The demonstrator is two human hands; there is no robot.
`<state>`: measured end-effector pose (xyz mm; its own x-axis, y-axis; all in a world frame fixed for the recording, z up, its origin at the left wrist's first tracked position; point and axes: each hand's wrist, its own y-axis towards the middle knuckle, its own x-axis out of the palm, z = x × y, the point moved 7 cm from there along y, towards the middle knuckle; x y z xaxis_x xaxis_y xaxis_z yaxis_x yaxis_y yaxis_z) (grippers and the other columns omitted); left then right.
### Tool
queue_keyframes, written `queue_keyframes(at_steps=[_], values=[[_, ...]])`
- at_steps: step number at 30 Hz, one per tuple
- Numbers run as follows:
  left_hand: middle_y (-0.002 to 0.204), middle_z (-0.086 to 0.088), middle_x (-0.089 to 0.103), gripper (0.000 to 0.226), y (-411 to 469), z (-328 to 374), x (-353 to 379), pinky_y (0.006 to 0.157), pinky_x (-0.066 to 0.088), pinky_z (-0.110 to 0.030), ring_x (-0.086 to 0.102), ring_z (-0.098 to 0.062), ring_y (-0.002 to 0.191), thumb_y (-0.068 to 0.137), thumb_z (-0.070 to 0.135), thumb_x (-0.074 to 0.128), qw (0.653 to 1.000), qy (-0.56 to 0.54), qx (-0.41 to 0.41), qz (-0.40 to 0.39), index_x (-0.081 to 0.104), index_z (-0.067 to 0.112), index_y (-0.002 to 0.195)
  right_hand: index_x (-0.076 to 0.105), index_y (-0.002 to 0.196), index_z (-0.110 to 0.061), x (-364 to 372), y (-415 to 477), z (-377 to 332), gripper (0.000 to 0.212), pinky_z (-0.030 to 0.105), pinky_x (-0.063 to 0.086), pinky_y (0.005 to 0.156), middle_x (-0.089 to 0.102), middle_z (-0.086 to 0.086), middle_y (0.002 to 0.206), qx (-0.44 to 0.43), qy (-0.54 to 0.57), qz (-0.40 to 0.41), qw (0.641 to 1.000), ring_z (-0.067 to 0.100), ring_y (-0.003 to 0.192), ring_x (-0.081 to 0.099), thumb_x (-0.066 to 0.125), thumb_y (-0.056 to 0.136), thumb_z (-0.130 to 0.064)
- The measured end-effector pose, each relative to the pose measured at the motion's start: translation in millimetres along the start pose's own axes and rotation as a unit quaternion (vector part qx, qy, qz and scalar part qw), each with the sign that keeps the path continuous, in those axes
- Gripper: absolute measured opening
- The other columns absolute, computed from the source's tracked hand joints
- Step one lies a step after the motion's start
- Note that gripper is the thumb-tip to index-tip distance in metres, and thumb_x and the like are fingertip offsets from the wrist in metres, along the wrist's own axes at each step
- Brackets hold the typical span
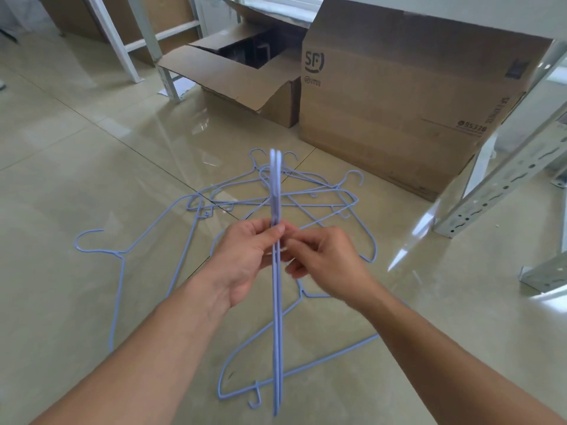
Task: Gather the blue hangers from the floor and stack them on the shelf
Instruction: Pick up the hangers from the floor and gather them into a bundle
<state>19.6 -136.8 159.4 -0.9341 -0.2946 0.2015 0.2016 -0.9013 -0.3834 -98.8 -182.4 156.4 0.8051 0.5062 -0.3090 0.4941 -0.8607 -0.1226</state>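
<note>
Two thin blue wire hangers point(275, 191) are held edge-on and pressed side by side in front of me, running from near the floor pile down toward my body. My left hand point(245, 256) pinches them from the left, thumb on the wires. From the right, my right hand point(325, 262) closes its fingertips on the same pair. Under my hands, several more blue hangers point(319, 197) lie tangled on the tiled floor. One hanger point(119, 256) lies to the left, another point(245, 357) lies near my forearms.
An open cardboard box point(233, 78) and a tall closed SF carton point(395, 96) stand behind the pile. White metal shelf uprights point(491, 191) rise at right, with more frame legs point(122, 47) at back left. A pale shelf board point(460, 13) spans the top right.
</note>
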Motion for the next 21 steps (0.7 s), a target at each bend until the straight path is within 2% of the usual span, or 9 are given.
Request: queue_keyframes(at_steps=[2,4,6,8,10,12,14,17,21], values=[[0.095,-0.017,0.073,0.015,2,2,-12,0.087,0.056,-0.038,0.072,-0.025,0.09,0.096,0.006,0.051,0.999,-0.011,-0.01,0.033,0.065,0.003,0.092,0.074,0.081,0.002,-11,10,40,0.019,0.037,0.062,0.055,0.076,0.011,0.069,0.098,0.038,0.062,0.993,0.024,0.054,0.069,0.059,0.093,0.001],[0.092,-0.015,0.074,0.013,1,4,-20,0.08,0.059,-0.035,0.074,-0.024,0.084,0.097,0.005,0.05,0.998,-0.038,-0.021,0.037,0.062,0.002,0.096,0.071,0.075,0.01,-8,9,91,0.02,0.044,0.065,0.059,0.075,0.023,0.069,0.199,0.022,0.08,0.977,0.03,0.053,0.07,0.06,0.087,0.0],[0.088,-0.014,0.075,0.012,-3,3,-25,0.069,0.061,-0.031,0.075,-0.022,0.076,0.096,0.005,0.051,0.998,-0.047,-0.028,0.041,0.062,0.001,0.099,0.072,0.075,0.013,16,-3,142,0.024,0.049,0.065,0.063,0.075,0.022,0.064,0.293,-0.01,0.054,0.955,0.03,0.052,0.072,0.066,0.082,-0.009],[0.085,-0.012,0.075,0.011,-8,-1,-28,0.065,0.061,-0.029,0.075,-0.02,0.072,0.096,0.006,0.052,0.997,-0.043,-0.034,0.048,0.062,0.002,0.098,0.073,0.082,0.008,39,-15,176,0.037,0.043,0.065,0.068,0.075,0.014,0.059,0.339,-0.059,0.052,0.938,0.028,0.059,0.074,0.07,0.078,-0.028],[0.083,-0.011,0.075,0.012,-13,-5,-31,0.065,0.061,-0.029,0.074,-0.019,0.071,0.096,0.006,0.052,0.997,-0.041,-0.035,0.046,0.062,0.001,0.099,0.067,0.096,-0.001,51,-20,189,0.044,0.033,0.057,0.073,0.078,0.012,0.079,0.353,-0.118,0.083,0.924,0.032,0.083,0.073,0.069,0.08,-0.042],[0.084,-0.012,0.076,0.014,-17,-6,-36,0.065,0.061,-0.029,0.074,-0.021,0.072,0.096,0.006,0.052,0.997,-0.038,-0.036,0.048,0.063,0.0,0.101,0.063,0.104,-0.004,56,-21,190,0.04,0.033,0.045,0.074,0.072,0.016,0.105,0.367,-0.146,0.118,0.911,0.037,0.103,0.066,0.066,0.086,-0.039],[0.086,-0.013,0.075,0.015,-20,-6,-43,0.063,0.06,-0.028,0.074,-0.021,0.073,0.096,0.006,0.052,0.997,-0.034,-0.037,0.057,0.064,-0.001,0.102,0.062,0.108,-0.004,60,-20,187,0.034,0.036,0.047,0.079,0.068,0.019,0.113,0.378,-0.152,0.127,0.904,0.039,0.108,0.063,0.063,0.089,-0.032],[0.088,-0.014,0.074,0.016,-23,-8,-52,0.064,0.061,-0.027,0.075,-0.02,0.073,0.097,0.005,0.051,0.996,-0.033,-0.043,0.066,0.064,0.0,0.104,0.063,0.1,-0.004,60,-23,188,0.029,0.038,0.053,0.081,0.069,0.019,0.106,0.396,-0.111,0.144,0.9,0.039,0.097,0.067,0.063,0.085,-0.028],[0.086,-0.013,0.073,0.017,-26,-13,-52,0.067,0.061,-0.028,0.075,-0.019,0.072,0.098,0.005,0.049,0.996,-0.04,-0.055,0.055,0.064,-0.001,0.105,0.068,0.082,0.002,52,-41,178,0.023,0.042,0.065,0.069,0.074,0.017,0.071,0.403,0.03,0.19,0.895,0.033,0.062,0.076,0.065,0.075,-0.02]])
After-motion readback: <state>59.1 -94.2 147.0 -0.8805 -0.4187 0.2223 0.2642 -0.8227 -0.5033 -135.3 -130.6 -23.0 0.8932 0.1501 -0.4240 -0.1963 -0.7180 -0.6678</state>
